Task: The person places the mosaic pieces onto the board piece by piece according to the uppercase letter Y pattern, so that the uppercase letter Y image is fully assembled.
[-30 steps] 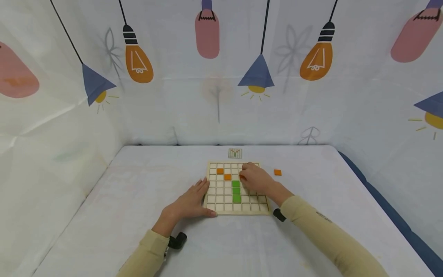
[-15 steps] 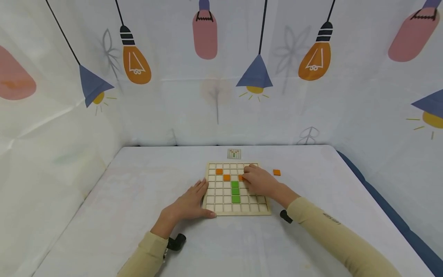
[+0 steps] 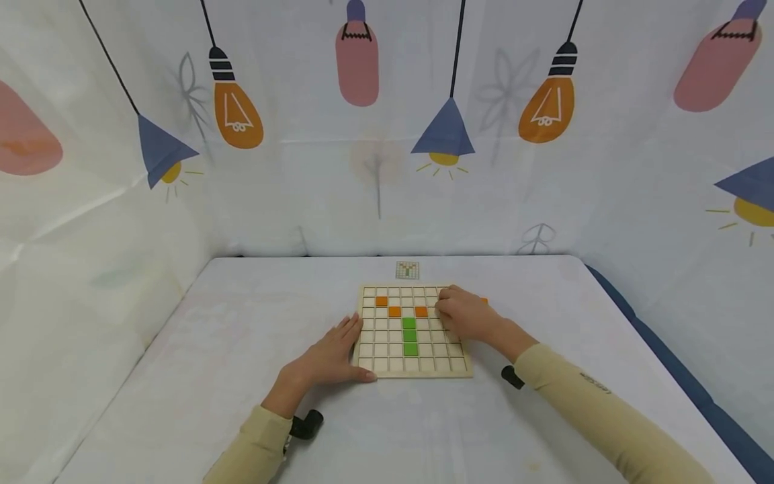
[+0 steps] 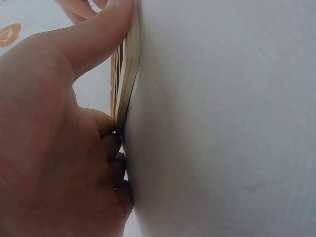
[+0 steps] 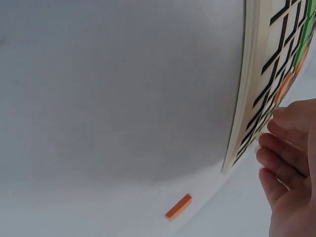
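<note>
A pale wooden grid board lies on the white table. My left hand rests against its near left corner, fingers along the left side and thumb at the front edge. A column of green square tiles stands mid-board, with orange tiles above it, two at left and one at right. My right hand hovers over the board's right edge, fingers loosely bent; the right wrist view shows nothing between them. Another orange tile lies on the table beyond the board's right side, mostly hidden behind that hand in the head view.
A small printed card with a grid pattern lies behind the board. White cloth with lamp and bulb drawings hangs behind and beside the table.
My right hand has drawn back rightward from the right orange tile, leaving it uncovered in its cell, and now overlaps the loose tile in the head view. My left hand stays put.
</note>
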Demonstrator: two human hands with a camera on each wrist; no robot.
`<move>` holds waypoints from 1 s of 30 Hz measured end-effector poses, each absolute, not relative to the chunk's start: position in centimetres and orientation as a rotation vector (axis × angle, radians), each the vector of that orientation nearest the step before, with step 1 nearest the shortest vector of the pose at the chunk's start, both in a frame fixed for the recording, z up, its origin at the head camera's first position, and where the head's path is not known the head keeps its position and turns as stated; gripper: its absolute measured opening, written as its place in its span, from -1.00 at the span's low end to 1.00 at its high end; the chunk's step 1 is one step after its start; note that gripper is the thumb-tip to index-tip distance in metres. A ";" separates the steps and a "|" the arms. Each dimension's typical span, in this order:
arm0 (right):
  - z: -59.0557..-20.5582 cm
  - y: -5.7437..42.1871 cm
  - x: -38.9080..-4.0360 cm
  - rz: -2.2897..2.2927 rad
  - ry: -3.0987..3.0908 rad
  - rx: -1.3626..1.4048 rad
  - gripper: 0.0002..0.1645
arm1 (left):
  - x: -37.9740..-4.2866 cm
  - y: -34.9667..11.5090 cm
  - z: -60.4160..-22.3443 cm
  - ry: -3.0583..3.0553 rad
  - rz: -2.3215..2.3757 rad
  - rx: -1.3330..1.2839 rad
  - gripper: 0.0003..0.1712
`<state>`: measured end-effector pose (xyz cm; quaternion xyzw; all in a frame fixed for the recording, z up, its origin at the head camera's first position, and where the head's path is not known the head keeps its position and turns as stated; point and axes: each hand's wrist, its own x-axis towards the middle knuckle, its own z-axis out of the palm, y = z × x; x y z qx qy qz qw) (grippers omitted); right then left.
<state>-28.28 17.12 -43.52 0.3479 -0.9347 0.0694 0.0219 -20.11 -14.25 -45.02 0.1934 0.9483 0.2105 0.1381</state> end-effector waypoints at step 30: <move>-44.7 23.1 -29.3 0.164 -2.855 0.858 -0.75 | -20.1 -14.3 -45.2 2.736 0.583 0.538 0.35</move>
